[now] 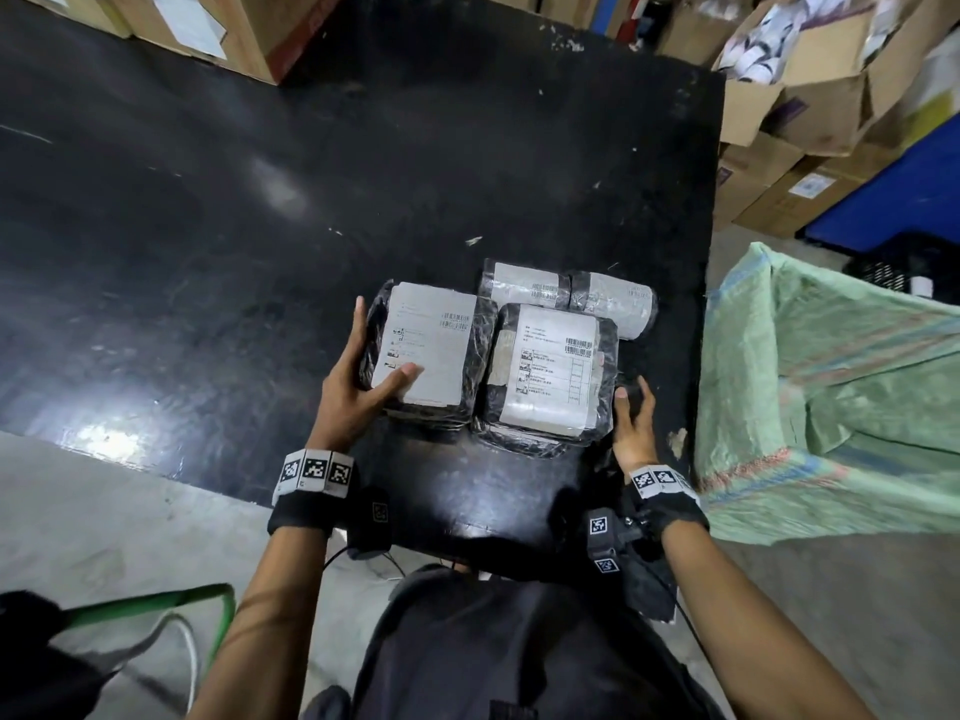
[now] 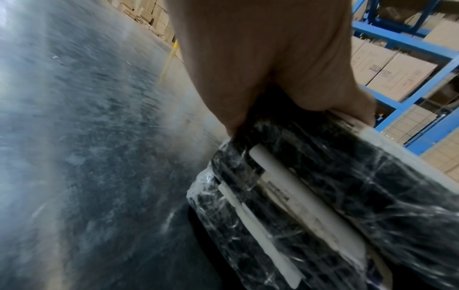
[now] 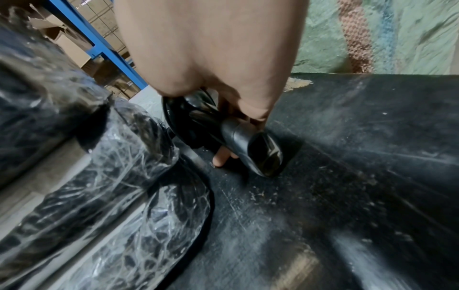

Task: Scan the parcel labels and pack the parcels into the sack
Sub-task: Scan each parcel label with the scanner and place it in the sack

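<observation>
While four black plastic-wrapped parcels with white printed labels sit clustered near the right edge of the scuffed black table (image 1: 260,210), the person's left hand (image 1: 358,387) grasps the left front parcel (image 1: 428,350), thumb laid across the near corner of its label and fingers running up its left side. From the left wrist view the same hand (image 2: 268,64) is seen closed over the top edge of that stacked, film-wrapped bundle (image 2: 335,196), which rests on the table.

Just to its right lies the right front parcel (image 1: 550,376), label up with a barcode near its far right corner, the two touching or nearly so. Behind them lie two smaller rolled parcels (image 1: 566,293), side by side.

Beside the right front parcel's right edge, the right hand (image 1: 634,423) hovers low over the table. In the right wrist view this hand (image 3: 213,58) curls its fingers around a small black handheld scanner (image 3: 250,145), whose window faces the camera and whose lower end sits at or just above the tabletop.

Right of the table hangs the woven green sack with faded red and blue stripes (image 1: 831,387), its mouth open. Brown cardboard boxes (image 1: 810,90) pile up beyond the table's far right corner, and blue metal shelving (image 2: 402,39) holds more cartons.
</observation>
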